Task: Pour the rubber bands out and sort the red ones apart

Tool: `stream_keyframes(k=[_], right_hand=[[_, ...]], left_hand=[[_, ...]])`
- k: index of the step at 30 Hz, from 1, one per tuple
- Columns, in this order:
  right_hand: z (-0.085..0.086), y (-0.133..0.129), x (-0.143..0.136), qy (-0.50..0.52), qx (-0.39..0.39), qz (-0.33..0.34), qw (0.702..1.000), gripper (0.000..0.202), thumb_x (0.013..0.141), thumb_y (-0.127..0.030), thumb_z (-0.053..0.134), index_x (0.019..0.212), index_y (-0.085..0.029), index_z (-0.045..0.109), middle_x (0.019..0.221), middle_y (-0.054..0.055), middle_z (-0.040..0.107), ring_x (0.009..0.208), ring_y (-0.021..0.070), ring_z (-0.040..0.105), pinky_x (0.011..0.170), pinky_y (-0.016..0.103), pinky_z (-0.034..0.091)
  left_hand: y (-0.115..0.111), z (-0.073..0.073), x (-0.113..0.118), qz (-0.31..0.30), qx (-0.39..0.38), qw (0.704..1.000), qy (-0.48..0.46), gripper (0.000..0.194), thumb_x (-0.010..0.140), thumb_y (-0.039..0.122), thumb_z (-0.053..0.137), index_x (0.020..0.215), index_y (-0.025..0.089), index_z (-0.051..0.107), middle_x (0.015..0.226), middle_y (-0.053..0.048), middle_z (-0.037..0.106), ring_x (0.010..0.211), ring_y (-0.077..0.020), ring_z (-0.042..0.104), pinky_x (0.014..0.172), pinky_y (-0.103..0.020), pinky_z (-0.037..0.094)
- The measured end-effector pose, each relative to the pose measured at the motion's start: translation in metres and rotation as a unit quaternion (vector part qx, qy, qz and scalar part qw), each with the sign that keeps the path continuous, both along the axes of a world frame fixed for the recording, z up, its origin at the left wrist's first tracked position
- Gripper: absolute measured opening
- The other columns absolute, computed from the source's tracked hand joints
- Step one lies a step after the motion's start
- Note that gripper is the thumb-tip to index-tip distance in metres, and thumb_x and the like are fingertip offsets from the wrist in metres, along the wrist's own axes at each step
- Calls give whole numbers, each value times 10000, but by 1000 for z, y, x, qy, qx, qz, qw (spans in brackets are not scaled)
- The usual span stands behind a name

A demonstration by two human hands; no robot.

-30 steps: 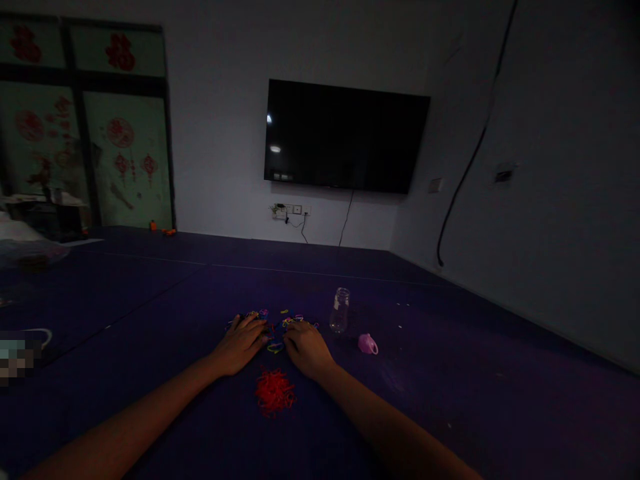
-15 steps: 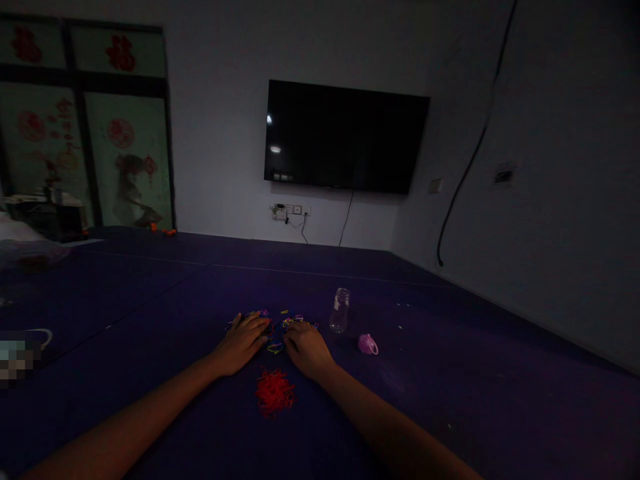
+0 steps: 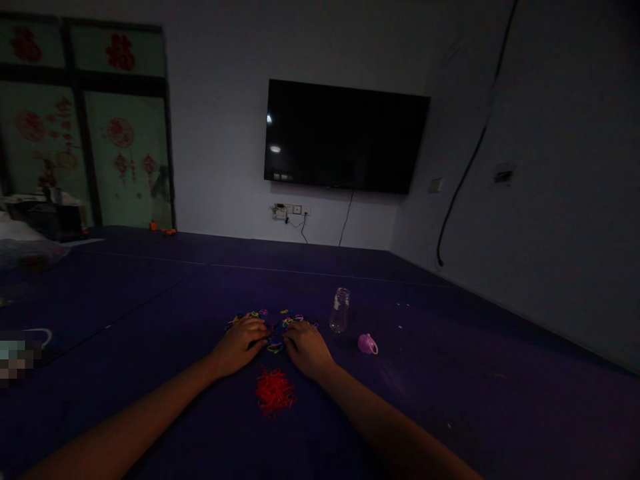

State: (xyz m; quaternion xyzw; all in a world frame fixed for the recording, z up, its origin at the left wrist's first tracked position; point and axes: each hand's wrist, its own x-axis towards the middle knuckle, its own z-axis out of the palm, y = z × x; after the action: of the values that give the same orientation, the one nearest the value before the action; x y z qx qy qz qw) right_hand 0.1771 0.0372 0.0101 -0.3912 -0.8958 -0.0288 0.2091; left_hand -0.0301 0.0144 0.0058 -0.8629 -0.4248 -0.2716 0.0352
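Small coloured bands (image 3: 275, 347) lie scattered on the dark purple surface (image 3: 210, 427). My left hand (image 3: 241, 345) rests over the left part of them, fingers bent and pointing inward. Over the right part is my right hand (image 3: 307, 347), its fingers curled down; the fingertips of both hands are hard to make out among the bands. A pile of red bands (image 3: 275, 393) lies nearer to me, between my forearms. Right of my right hand stands a clear, open-topped bottle (image 3: 339, 311), and beside it a pink cap with a loop (image 3: 367, 344).
Clear plastic wrapping (image 3: 30, 252) and a blurred object with a white loop (image 3: 46, 337) are at the far left. Small orange things (image 3: 163, 231) lie by the back edge. A television (image 3: 345, 137) hangs on the wall, and a black cable (image 3: 466, 173) runs down the right wall.
My left hand's fingers have drawn in, uncovering more bands at the upper left. My right hand has hardly moved. The dark figure behind the glass door has mostly gone from view.
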Motion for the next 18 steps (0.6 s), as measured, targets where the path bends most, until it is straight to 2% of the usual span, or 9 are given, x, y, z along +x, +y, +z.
stream_keyframes(k=[10, 18], right_hand=[[2, -1, 0, -1, 1, 4, 1000, 247, 901, -183, 412, 880, -182, 658, 979, 64, 657, 991, 179, 557, 893, 291, 378], [-3, 2, 0, 3, 7, 8, 1000, 216, 900, -187, 441, 861, -186, 654, 978, 54, 659, 986, 178, 561, 894, 288, 379]], left_hand=[[8, -8, -4, 72, 0, 997, -21, 244, 859, 172, 485, 1031, 209, 654, 1078, -68, 677, 1067, -227, 573, 1026, -474, 325], [7, -7, -3, 31, 14, 999, -20, 270, 874, 200, 448, 1051, 212, 651, 1053, -68, 682, 1055, -228, 571, 963, -422, 398]])
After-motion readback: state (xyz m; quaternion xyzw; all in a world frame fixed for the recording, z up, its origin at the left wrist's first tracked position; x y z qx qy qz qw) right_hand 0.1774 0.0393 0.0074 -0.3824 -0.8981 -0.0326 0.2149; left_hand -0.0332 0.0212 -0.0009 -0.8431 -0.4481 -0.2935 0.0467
